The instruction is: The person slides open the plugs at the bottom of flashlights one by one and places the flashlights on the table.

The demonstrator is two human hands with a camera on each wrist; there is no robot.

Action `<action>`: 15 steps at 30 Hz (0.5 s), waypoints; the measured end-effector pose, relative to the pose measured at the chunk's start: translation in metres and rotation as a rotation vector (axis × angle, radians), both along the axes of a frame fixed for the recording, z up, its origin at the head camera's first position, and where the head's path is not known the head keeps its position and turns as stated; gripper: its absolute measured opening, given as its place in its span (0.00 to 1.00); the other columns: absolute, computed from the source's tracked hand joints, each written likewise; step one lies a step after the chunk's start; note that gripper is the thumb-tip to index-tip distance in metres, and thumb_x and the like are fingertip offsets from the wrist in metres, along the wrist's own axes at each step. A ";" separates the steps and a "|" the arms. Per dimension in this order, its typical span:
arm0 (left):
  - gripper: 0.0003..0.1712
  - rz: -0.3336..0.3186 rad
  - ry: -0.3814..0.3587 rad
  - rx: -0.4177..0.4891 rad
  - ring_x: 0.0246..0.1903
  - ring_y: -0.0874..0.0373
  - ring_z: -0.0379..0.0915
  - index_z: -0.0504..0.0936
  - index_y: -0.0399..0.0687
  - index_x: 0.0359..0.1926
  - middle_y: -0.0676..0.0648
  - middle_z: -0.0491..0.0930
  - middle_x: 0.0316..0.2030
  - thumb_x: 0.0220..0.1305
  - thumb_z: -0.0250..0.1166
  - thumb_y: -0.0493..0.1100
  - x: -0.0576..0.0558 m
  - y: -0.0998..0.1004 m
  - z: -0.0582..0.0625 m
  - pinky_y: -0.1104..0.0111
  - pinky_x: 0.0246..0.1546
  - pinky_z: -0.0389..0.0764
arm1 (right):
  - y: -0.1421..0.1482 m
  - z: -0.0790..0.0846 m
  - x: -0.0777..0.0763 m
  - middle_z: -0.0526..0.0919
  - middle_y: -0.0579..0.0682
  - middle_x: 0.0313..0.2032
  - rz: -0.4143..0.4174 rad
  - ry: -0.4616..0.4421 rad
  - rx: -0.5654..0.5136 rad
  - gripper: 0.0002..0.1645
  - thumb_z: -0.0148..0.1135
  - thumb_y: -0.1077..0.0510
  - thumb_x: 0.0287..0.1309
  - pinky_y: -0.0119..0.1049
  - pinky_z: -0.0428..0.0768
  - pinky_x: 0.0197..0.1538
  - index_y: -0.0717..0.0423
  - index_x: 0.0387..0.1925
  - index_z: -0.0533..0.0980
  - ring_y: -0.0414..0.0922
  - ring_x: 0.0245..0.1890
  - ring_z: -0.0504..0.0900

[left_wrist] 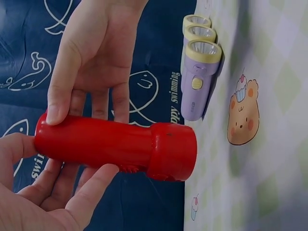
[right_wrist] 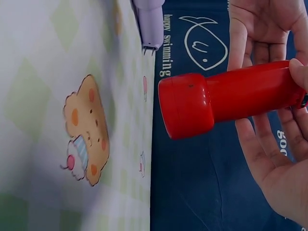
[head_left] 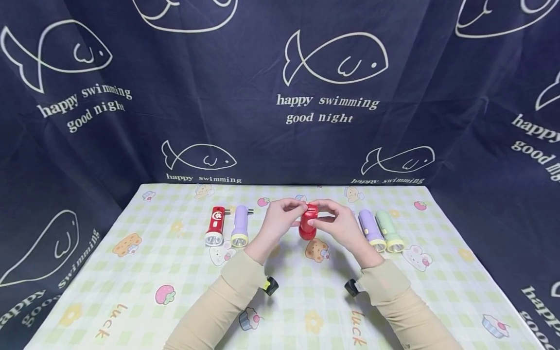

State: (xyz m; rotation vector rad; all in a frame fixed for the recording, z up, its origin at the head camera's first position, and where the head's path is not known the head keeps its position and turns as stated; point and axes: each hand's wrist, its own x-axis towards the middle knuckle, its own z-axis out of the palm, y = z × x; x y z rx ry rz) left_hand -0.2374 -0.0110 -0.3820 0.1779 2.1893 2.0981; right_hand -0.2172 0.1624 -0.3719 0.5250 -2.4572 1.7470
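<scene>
A red flashlight [head_left: 308, 228] is held above the table near its middle, wide head end pointing down. My left hand [head_left: 282, 219] grips it from the left, with fingers near its narrow tail end. From the right, my right hand [head_left: 340, 224] pinches the same flashlight between thumb and fingers. In the left wrist view the red flashlight [left_wrist: 115, 144] lies between both hands. The right wrist view shows a small dark part at the tail of the red flashlight [right_wrist: 250, 91], partly covered by fingers. The lamp face is hidden.
On the left lie a red-and-white flashlight [head_left: 216, 226] and a purple flashlight [head_left: 240, 226], both with plug prongs out. On the right lie another purple flashlight [head_left: 372, 231] and a green one [head_left: 389, 231]; a third is mostly hidden behind my hand. A dark curtain [head_left: 280, 160] hangs behind.
</scene>
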 end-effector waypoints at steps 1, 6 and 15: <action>0.14 0.010 0.004 -0.003 0.38 0.57 0.79 0.84 0.42 0.44 0.45 0.83 0.40 0.60 0.65 0.44 0.001 0.000 0.000 0.64 0.37 0.84 | -0.001 0.001 0.000 0.82 0.61 0.45 -0.005 -0.001 0.003 0.25 0.71 0.65 0.48 0.32 0.82 0.47 0.64 0.51 0.76 0.35 0.42 0.81; 0.12 0.039 0.027 -0.014 0.35 0.58 0.78 0.85 0.43 0.43 0.46 0.83 0.39 0.59 0.66 0.43 0.003 0.001 0.003 0.63 0.38 0.84 | -0.003 0.002 0.001 0.82 0.60 0.44 -0.020 -0.001 0.014 0.25 0.71 0.65 0.47 0.34 0.81 0.48 0.62 0.50 0.77 0.47 0.45 0.82; 0.12 0.023 0.014 -0.017 0.35 0.57 0.79 0.84 0.41 0.43 0.45 0.83 0.37 0.59 0.66 0.41 0.003 0.000 0.004 0.64 0.38 0.84 | -0.003 0.001 0.003 0.82 0.61 0.46 -0.029 -0.031 0.018 0.26 0.71 0.65 0.47 0.34 0.81 0.48 0.63 0.51 0.76 0.50 0.45 0.83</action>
